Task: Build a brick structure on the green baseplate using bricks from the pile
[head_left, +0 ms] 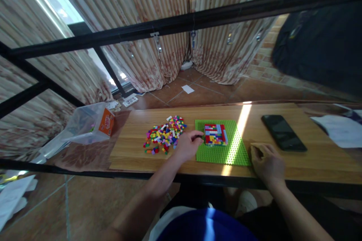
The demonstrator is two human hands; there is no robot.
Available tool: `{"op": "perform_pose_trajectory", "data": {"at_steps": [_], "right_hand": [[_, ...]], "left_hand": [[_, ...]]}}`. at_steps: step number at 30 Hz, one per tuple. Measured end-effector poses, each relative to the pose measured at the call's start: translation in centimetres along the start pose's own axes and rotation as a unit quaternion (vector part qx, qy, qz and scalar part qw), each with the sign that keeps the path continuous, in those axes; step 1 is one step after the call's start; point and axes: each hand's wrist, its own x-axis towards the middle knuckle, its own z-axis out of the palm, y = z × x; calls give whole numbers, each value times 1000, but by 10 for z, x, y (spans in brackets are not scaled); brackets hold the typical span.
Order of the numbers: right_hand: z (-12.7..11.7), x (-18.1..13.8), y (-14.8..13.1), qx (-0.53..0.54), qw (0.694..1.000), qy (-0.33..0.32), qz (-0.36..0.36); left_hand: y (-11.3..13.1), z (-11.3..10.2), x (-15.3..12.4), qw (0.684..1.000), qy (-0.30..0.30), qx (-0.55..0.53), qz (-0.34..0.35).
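My left hand [187, 146] is closed in a pinch at the left edge of the green studded baseplate [239, 150]. Between its fingertips is something small and dark that I cannot make out. Just right of those fingertips, a low block of toy bricks [216, 134] sits on the baseplate, with red, pale blue, yellow and other colours on its top. My right hand [268, 162] rests on the table by the baseplate's right edge, fingers curled in and nothing visible in them. A pile of loose toy bricks [166, 133] in many colours lies left of the baseplate, beyond my left hand.
A black phone [283, 132] lies on the wooden table [130, 131], right of the baseplate. Left of the table stands a clear plastic bin [86, 124] with an orange label. A black metal rail [175, 22] crosses beyond the table, before curtains. White papers [338, 130] lie at far right.
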Motion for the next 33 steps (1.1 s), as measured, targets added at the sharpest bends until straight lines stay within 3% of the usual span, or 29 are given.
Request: {"op": "perform_pose_trajectory", "data": {"at_steps": [3, 8, 17, 24, 33], "right_hand": [[0, 0, 0, 4, 1000, -2, -3], [1, 0, -1, 10, 1000, 0, 2], [0, 0, -5, 22, 1000, -6, 9], [1, 0, -6, 22, 1000, -3, 15], [1, 0, -6, 24, 1000, -1, 10]], "left_hand": [[7, 12, 7, 1000, -14, 26, 8], [17, 16, 15, 991, 9, 111, 77], [15, 24, 15, 982, 11, 167, 86], [19, 26, 21, 962, 6, 235, 138], [31, 39, 20, 936, 15, 341, 92]]}}
